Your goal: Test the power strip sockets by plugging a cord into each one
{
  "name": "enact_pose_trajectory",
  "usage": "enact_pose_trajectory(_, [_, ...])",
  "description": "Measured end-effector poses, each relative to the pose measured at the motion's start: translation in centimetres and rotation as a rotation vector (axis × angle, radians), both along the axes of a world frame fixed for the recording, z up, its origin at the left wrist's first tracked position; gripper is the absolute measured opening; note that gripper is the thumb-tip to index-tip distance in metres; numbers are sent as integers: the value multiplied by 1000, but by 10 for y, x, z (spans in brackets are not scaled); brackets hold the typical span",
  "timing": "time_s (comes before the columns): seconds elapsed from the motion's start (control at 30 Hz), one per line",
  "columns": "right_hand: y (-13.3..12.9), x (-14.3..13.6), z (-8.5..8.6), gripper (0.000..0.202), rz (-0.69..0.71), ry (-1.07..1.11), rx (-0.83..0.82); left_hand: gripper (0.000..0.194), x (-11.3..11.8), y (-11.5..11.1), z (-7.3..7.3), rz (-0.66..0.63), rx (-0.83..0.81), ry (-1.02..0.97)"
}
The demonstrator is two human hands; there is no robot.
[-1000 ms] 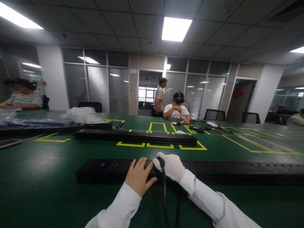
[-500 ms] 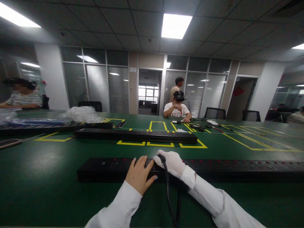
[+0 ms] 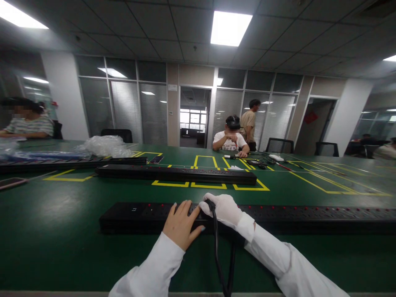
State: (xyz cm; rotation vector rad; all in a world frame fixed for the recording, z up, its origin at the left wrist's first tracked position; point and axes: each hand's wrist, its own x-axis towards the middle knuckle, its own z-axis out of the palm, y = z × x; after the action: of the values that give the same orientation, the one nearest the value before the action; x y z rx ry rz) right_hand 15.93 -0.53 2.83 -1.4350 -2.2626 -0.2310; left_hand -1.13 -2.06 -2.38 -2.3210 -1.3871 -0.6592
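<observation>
A long black power strip (image 3: 297, 218) with a row of red dots lies across the green table in front of me. My left hand (image 3: 182, 225), bare, rests on its top with fingers spread, left of my other hand. In a white glove, my right hand (image 3: 223, 209) is closed around a black plug (image 3: 210, 204) at the strip's upper face. From the plug a black cable (image 3: 217, 255) hangs down toward the near table edge. Whether the plug sits in a socket is hidden by the glove.
Beyond lies a second black strip (image 3: 176, 174) among yellow tape marks. Clear plastic wrap (image 3: 103, 146) and more strips are at the left, with a phone (image 3: 12, 183). A seated person (image 3: 230, 138) in a headset faces me near cables (image 3: 262, 163); another person stands behind.
The standing person in the background has moved right. The view has tilted slightly, shifting the scene a little upward. Both my hands keep their places on the strip.
</observation>
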Motion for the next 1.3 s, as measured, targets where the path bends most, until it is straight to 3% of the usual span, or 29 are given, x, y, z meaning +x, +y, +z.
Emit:
enact_pose_trajectory(0.27, [1,0,5,36,33,65,-106,47,-3,-1,5,-46,-20,20])
enact_pose_trajectory(0.77, [-8,-2,3,40,44,-79,140,43,-2,0,2,-24,-16,19])
enact_pose_trajectory(1.13, [10,4,-2,36,44,1,-45,45,-2,-2,6,-29,-33,43])
enact_pose_trajectory(1.3, [9,4,-3,38,31,-23,2,44,-2,-3,7,-26,-45,49])
